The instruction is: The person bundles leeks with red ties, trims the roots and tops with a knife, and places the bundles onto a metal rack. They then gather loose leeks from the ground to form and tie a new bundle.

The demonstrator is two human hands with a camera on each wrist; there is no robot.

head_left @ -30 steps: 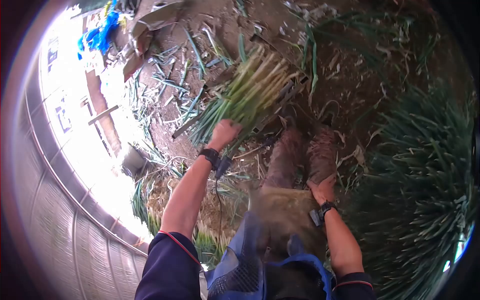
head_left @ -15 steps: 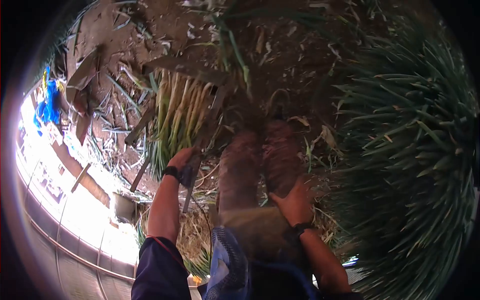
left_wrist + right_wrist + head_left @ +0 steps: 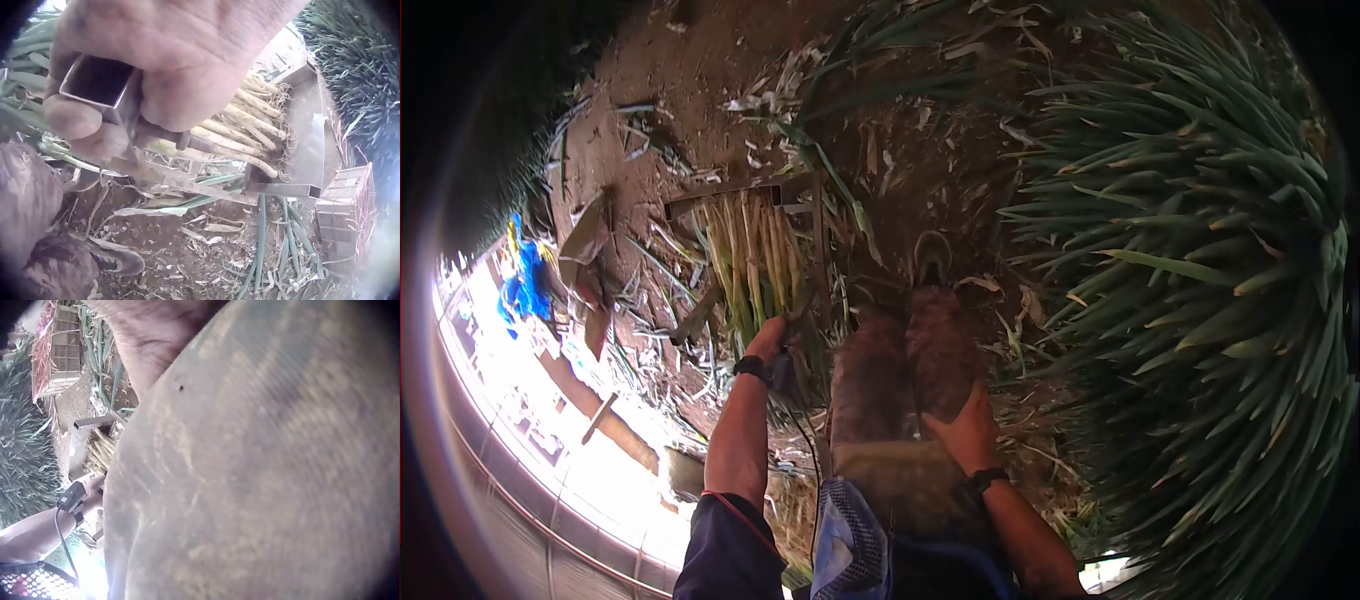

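At far left, the blue plastic (image 3: pixel 522 282) lies on the ground, now lower in the head view, as the gaze has swung right. Next, the row of spring onions (image 3: pixel 750 245) lies in the metal frame (image 3: pixel 284 189), roots toward its far end. Frame and stalks have turned: a second ago the stalks slanted far-right, and now they point almost straight away from the person.

At their near right side, the left hand (image 3: pixel 772 335) has left the leaves and curls its fingers round a square metal tube (image 3: pixel 128 103), probably part of the frame. I judge this to be positioning of the loaded frame; no tie is visible.

Farther right, the right hand (image 3: pixel 968 430) has come inward to rest, thumb spread, on the right trouser leg (image 3: pixel 940 345), holding nothing visible. At far right, a leafy onion heap (image 3: pixel 1200 290) fills more of the view.
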